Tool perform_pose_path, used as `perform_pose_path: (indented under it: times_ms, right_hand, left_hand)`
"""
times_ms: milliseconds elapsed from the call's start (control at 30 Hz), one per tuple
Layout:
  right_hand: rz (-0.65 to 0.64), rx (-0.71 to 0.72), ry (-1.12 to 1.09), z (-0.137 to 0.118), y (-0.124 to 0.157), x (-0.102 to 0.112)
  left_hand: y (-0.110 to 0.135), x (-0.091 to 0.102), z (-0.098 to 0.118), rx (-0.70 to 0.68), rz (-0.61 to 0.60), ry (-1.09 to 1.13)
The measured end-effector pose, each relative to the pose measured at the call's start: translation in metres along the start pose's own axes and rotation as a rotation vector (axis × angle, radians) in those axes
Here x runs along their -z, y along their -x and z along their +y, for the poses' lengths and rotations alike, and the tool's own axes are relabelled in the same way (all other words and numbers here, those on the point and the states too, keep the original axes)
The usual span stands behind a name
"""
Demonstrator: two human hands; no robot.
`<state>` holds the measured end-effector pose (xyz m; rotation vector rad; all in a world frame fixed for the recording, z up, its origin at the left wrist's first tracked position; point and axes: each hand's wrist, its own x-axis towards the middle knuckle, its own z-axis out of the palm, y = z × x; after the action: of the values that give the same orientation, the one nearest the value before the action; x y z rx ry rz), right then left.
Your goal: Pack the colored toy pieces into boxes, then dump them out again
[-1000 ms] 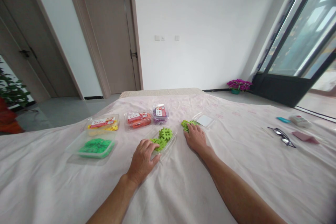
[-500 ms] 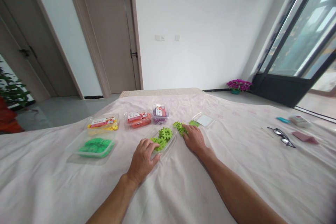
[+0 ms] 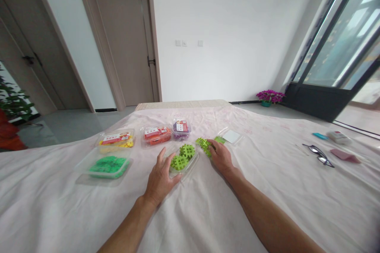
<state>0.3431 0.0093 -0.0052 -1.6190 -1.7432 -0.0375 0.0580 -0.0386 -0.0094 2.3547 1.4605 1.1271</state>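
Left hand (image 3: 162, 176) spreads open at a clear tray (image 3: 193, 161); right hand (image 3: 221, 156) curls onto lime lattice pieces (image 3: 202, 143), its grip unclear.

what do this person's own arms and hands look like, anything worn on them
The left hand and right hand are ungloved. The left forearm and right forearm are bare as far as visible, with no sleeve or watch showing.

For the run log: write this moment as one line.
left hand: open, at clear tray | right hand: touching lime pieces | tray: more lime pieces inside
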Motion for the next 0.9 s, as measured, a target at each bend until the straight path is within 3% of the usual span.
perform_pose_path:
  times_ms: [133, 300, 433, 533, 667, 733, 900]
  right_hand:
    - [0.075, -0.087, -0.101, -0.001, -0.002, 0.0]
    - [0.111, -0.13, -0.384, -0.017, -0.006, -0.002]
    - [0.058, -0.15, -0.563, -0.042, -0.004, -0.004]
    - [-0.071, -0.143, -0.646, -0.06, 0.001, -0.004]
    - [-0.228, 0.087, -0.552, -0.074, 0.005, 0.0]
    - [-0.195, 0.163, -0.446, -0.074, 0.005, 0.002]
    - [-0.094, 0.185, -0.303, -0.055, 0.002, 0.0]
  left_hand:
    - [0.0, 0.001, 0.0, -0.019, 0.009, 0.07]
    - [-0.001, 0.003, -0.001, -0.043, -0.017, 0.1]
    - [0.0, 0.002, -0.002, -0.054, -0.061, 0.098]
    - [0.001, 0.001, -0.002, -0.051, -0.069, 0.098]
    - [0.0, 0.001, -0.002, -0.052, -0.061, 0.1]
    - [-0.001, 0.001, -0.001, -0.067, -0.059, 0.098]
    - [-0.003, 0.003, -0.001, -0.135, -0.074, 0.061]
